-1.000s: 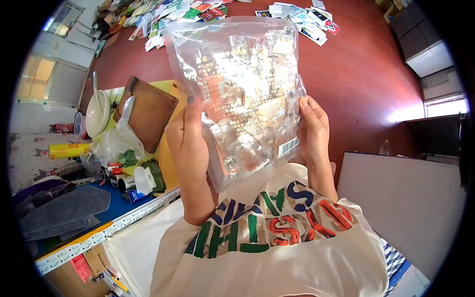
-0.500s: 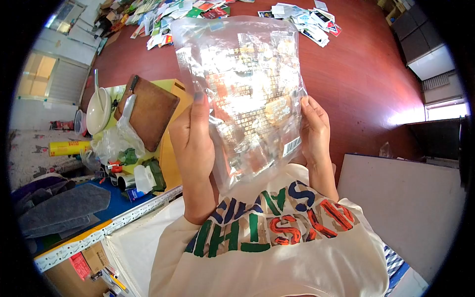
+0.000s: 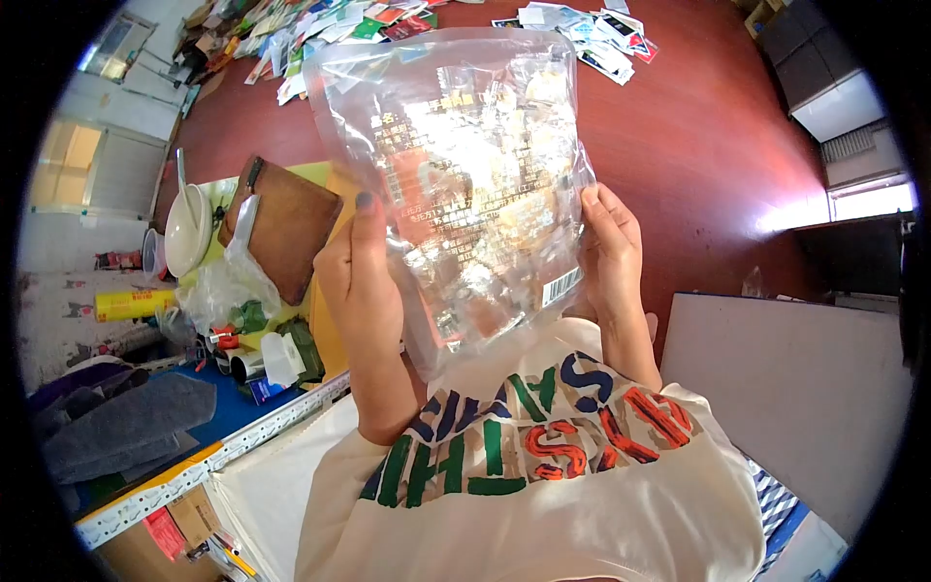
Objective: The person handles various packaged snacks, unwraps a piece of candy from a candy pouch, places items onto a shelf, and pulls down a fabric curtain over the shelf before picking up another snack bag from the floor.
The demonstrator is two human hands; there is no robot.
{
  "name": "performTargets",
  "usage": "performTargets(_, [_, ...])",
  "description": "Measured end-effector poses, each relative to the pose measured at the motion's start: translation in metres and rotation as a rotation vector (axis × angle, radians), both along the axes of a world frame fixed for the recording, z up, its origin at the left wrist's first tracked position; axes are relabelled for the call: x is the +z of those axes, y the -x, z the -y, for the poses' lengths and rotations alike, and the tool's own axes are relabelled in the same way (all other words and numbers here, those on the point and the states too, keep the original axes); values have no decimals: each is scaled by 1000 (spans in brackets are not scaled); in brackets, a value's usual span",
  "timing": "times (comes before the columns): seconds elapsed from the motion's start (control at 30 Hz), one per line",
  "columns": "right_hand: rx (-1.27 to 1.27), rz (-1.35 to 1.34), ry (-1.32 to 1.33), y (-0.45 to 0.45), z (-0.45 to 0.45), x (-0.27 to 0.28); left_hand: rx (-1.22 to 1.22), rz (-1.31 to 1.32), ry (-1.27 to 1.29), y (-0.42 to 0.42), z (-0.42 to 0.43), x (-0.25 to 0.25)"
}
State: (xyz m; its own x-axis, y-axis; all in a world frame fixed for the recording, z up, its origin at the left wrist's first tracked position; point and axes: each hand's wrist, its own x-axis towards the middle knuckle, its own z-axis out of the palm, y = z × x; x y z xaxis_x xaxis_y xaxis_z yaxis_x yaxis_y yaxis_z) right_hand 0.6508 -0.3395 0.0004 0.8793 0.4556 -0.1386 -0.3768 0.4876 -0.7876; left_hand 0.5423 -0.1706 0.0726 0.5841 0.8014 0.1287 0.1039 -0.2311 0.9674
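A large clear plastic food pouch (image 3: 475, 194) with printed gold characters and a barcode is held up in front of my chest. Small wrapped pieces show through its film, and glare washes out the middle. My left hand (image 3: 361, 262) is closed on the pouch's left edge, thumb on the near face. On the opposite edge, my right hand (image 3: 613, 233) pinches the film between thumb and fingers. Behind the pouch, the fingers are partly hidden.
At left, a table carries a brown cutting board (image 3: 291, 223), a white pan (image 3: 188, 228), a yellow roll (image 3: 134, 305) and grey towels (image 3: 136, 422). Paper piles (image 3: 349, 39) lie on the red floor (image 3: 698, 126). A grey-white board (image 3: 776, 388) stands at right.
The pouch has shifted slightly left and tilted a little, with both hands still gripping its edges. My left hand has moved left and a bit lower.
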Motion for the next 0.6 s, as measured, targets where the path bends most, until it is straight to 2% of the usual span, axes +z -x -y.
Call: performTargets(0.6, [-14,81,-31,-3,4,-5,-29,49,39,-2,-4,-1])
